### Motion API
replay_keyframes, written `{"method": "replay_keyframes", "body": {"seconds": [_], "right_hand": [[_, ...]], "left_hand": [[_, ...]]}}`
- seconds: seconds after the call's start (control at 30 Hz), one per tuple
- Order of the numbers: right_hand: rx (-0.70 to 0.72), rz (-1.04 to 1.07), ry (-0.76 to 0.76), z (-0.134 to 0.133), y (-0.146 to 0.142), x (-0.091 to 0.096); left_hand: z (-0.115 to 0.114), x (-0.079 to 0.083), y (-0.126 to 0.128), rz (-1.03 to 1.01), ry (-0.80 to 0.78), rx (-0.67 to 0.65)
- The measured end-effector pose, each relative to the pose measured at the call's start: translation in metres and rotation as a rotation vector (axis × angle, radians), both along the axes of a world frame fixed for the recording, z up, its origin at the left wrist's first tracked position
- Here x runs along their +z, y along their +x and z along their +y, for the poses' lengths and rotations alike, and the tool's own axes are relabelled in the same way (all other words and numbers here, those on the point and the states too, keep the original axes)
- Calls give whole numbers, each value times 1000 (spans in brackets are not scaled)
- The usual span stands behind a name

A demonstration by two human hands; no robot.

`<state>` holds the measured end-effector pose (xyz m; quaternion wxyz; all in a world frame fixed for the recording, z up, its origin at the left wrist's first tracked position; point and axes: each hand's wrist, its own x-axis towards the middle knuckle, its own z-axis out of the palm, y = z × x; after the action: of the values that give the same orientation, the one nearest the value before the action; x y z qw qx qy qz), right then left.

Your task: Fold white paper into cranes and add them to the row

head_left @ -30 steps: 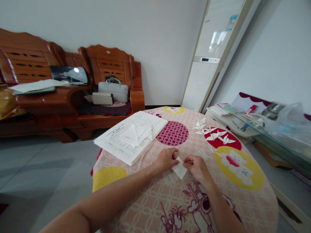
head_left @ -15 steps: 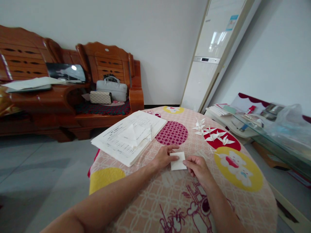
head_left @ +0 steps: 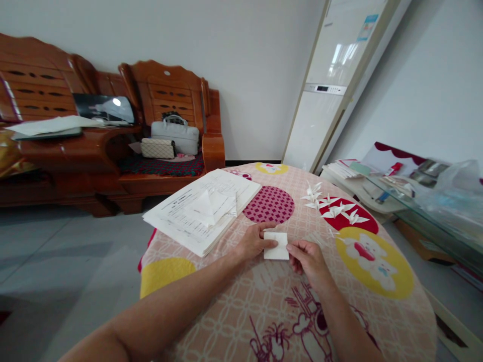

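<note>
A small white square of folded paper [head_left: 276,251] is between my hands, just above or on the tablecloth; I cannot tell which. My left hand [head_left: 254,243] grips its left side, thumb on top and fingers behind the far edge. At the right edge, my right hand [head_left: 305,255] pinches the paper between thumb and fingers. Several white folded paper cranes [head_left: 335,211] stand beyond my right hand. To the left lies a stack of printed sheets [head_left: 181,221], with a loose white folded paper piece [head_left: 206,207] on top.
A patterned cloth covers the round table [head_left: 226,301]. At right, a glass-topped stand [head_left: 411,201] holds papers and a plastic bag [head_left: 453,188]. Wooden chairs [head_left: 169,100] with a grey bag [head_left: 181,137] stand beyond on the left; a tall white air conditioner [head_left: 317,115] is behind.
The view has shifted slightly. The folded paper has turned a little, its edges now straighter to me. Both hands keep their hold on it.
</note>
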<state>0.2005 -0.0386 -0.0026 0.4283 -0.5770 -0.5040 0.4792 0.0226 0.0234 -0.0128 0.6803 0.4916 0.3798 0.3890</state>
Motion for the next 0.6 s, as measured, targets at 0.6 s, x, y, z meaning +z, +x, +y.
{"method": "replay_keyframes", "body": {"seconds": [0.6], "right_hand": [[210,-491,402,3,6,0]], "left_hand": [[5,5,-4,667,731,-233]]}}
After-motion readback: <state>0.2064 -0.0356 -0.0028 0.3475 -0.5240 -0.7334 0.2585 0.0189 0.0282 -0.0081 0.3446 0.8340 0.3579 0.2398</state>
